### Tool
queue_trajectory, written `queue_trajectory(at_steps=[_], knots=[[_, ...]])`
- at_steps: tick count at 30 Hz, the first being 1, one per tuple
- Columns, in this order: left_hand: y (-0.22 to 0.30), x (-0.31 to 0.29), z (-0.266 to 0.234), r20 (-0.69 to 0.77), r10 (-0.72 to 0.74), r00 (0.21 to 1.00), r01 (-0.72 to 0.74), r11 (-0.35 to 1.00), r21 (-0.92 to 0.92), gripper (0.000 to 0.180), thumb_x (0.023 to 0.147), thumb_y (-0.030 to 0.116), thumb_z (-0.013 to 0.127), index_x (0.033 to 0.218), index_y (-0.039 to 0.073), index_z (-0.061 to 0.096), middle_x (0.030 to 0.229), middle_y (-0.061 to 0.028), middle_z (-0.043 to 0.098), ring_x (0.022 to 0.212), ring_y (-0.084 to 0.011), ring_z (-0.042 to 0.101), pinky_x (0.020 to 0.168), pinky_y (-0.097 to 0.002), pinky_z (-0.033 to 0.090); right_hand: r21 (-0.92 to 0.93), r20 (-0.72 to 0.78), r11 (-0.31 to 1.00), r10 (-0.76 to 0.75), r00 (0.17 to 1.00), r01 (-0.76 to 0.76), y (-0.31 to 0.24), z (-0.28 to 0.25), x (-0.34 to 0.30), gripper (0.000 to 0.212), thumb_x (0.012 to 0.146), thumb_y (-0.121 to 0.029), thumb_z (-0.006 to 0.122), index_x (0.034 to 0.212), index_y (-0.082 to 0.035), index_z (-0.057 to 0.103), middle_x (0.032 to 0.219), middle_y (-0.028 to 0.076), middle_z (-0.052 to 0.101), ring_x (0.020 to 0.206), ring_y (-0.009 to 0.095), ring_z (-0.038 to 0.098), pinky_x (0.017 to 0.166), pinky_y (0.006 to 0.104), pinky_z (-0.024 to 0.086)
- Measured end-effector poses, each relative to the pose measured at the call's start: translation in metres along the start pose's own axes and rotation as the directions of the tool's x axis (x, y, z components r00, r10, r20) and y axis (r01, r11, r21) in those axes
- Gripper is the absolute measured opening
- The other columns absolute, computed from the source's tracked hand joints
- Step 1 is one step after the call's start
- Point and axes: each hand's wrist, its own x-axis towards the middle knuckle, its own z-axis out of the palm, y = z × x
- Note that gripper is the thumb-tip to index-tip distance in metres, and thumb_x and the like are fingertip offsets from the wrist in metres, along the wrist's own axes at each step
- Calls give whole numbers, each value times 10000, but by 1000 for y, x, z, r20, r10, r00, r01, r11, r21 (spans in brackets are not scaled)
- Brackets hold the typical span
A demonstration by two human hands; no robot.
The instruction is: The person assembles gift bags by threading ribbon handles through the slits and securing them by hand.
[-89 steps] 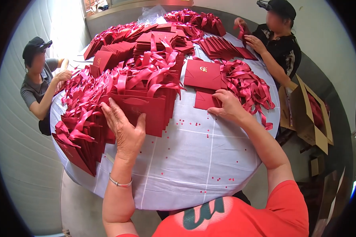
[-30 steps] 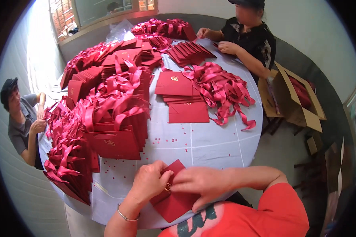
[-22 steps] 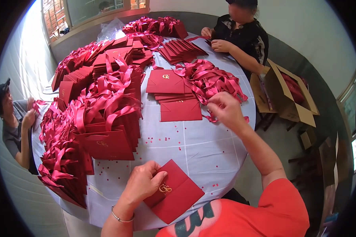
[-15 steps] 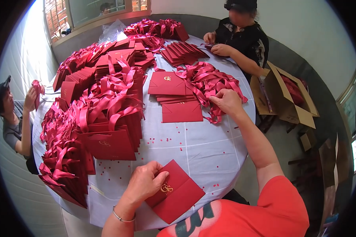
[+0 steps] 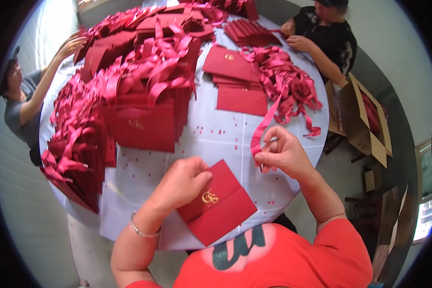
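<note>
A flat red paper bag [image 5: 233,198] with a gold emblem lies at the table's near edge, close to my body. My left hand [image 5: 185,185] is closed at its upper left edge, thumb against the curled fingers. Between the thumb and fingers of my right hand [image 5: 287,156] is one end of a dark pink ribbon [image 5: 260,133]. That ribbon runs up and away toward a loose heap of ribbons [image 5: 293,79] at the table's right. Beside the heap, more flat red bags [image 5: 240,100] lie in an overlapping stack.
Red bags with ribbon handles [image 5: 146,127] crowd the left side of the round, white-clothed table [image 5: 211,149]. Small red discs dot the cloth. One co-worker [image 5: 26,96] is at the left, another [image 5: 326,43] at the far right. An open cardboard box [image 5: 365,120] stands beyond the right edge.
My right hand has drawn a ribbon out of the heap and come back toward me. My left hand stays at the bag. The view has shifted, and the left co-worker's arms now reach to the bags.
</note>
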Motion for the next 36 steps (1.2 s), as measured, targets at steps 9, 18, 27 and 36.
queue_trajectory(at_steps=[9,18,27,36], knots=[[1,-1,-2,132,-86,987,108,980,-169,169,912,70,623,1017,-51,676,845,-71,707,780,-99,631,719,-274,526,-321,260,850,-345,902,417,12,23,-3,164,863,63,666,1012,7,701,863,65,699,806,137,686,667,262,546],[-1,-1,-6,229,-136,964,209,919,-334,173,930,93,604,1023,-36,673,850,-39,687,811,-88,605,741,-270,510,-750,384,197,-647,658,631,-7,29,1,187,749,-17,778,906,-45,682,846,103,687,733,262,677,663,316,544],[-6,2,-9,334,-128,934,265,874,-407,158,988,104,571,1078,-12,631,954,7,670,865,-50,596,787,-221,497,-521,320,675,-413,853,522,10,37,7,165,772,50,758,895,7,657,834,111,682,714,210,673,582,291,524],[4,0,-10,373,-145,917,334,790,-514,255,925,58,480,1079,-29,663,939,-31,691,864,-90,628,787,-252,512,-512,385,527,-565,730,678,15,54,9,163,773,44,758,896,1,660,785,100,640,651,207,643,539,294,509]])
